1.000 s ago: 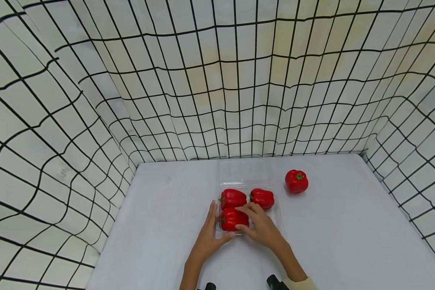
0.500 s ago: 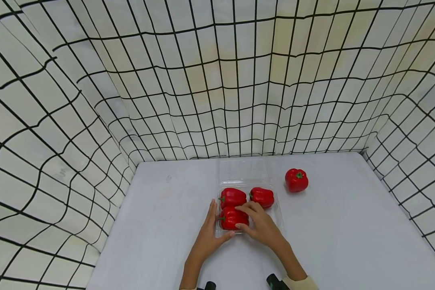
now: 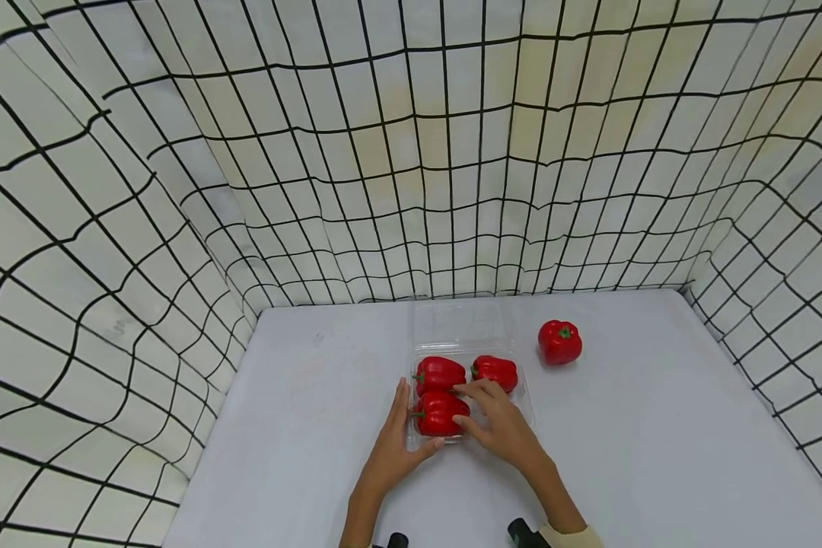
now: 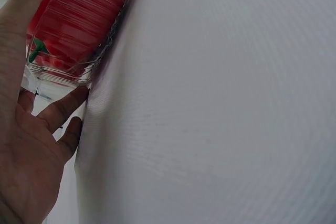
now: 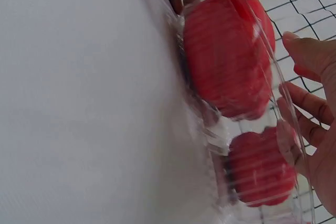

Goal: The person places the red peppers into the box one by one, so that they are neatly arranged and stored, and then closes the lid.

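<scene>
A clear plastic clamshell container point(image 3: 529, 407) holds three red bell peppers: the front-left pepper point(image 3: 438, 415), the back-left pepper point(image 3: 441, 374) and the back-right pepper point(image 3: 495, 371). With fingers extended, my left hand point(image 3: 392, 449) lies along the container's left side, its thumb at the front edge. In the left wrist view, fingertips reach the container's ribbed lower rim point(image 4: 58, 72). My right hand point(image 3: 505, 434) is over the container's right part, beside the front-left pepper, fingers loosely bent. The right wrist view shows its thumb apart from the large front pepper point(image 5: 228, 51).
Another red bell pepper point(image 3: 559, 342) stands on the white table point(image 3: 630, 426), right of the container. The container's clear lid point(image 3: 462, 320) lies opened toward the back. Black netting point(image 3: 425, 209) over white walls encloses the table's back and sides.
My right hand has let go of the front-left pepper and shifted slightly right, its thumb drawing back. That pepper stays put in the container. My left hand has not moved.
</scene>
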`<state>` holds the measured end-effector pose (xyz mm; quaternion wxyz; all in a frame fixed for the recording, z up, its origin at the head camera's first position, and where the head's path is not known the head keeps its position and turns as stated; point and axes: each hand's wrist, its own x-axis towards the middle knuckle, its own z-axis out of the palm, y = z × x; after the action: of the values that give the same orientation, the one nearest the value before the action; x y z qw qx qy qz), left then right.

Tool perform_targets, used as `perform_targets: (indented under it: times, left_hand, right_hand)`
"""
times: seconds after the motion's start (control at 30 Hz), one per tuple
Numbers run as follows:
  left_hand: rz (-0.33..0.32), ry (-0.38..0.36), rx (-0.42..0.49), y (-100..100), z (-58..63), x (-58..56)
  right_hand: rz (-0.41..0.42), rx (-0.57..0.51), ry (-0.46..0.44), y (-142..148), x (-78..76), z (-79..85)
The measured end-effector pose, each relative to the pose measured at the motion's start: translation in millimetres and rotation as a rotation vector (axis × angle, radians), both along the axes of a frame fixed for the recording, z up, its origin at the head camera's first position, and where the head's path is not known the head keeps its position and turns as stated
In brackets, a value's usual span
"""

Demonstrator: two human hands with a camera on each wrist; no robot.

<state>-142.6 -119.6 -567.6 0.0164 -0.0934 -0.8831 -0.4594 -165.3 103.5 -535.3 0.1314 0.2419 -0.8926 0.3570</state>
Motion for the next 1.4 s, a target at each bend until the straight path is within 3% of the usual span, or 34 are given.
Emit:
perform_targets:
  times: [0.33,0.53,0.67,0.8,0.97,1.17,1.4]
  left_hand:
    - [0.022,-0.029,-0.009,1.2,-1.2,-1.4]
    - [0.028,-0.053,-0.016,1.9,-0.1,-1.4]
    - [0.033,-0.056,-0.026,2.4,-0.6,-1.8]
    - [0.029,-0.054,-0.025,2.0,-0.8,-1.7]
    - [0.028,-0.069,-0.023,0.2,-0.7,-1.2]
    - [0.026,-0.065,-0.018,-1.5,-0.3,-1.6]
    - [0.026,-0.062,-0.011,0.3,-1.6,-2.1]
  right_hand:
    - [-0.217,-0.146,0.076,36.2,-11.3,9.2]
    - [-0.465,-0.293,0.135,59.9,-21.8,14.8]
    - [-0.634,-0.361,0.103,74.0,-30.5,16.8]
    - [-0.729,-0.398,0.023,86.0,-38.3,15.5]
    - [-0.758,-0.343,-0.064,97.1,-48.4,9.3]
    - [-0.701,-0.307,-0.202,102.3,-61.4,0.0]
    - [-0.681,-0.318,-0.236,103.7,-72.1,-5.7]
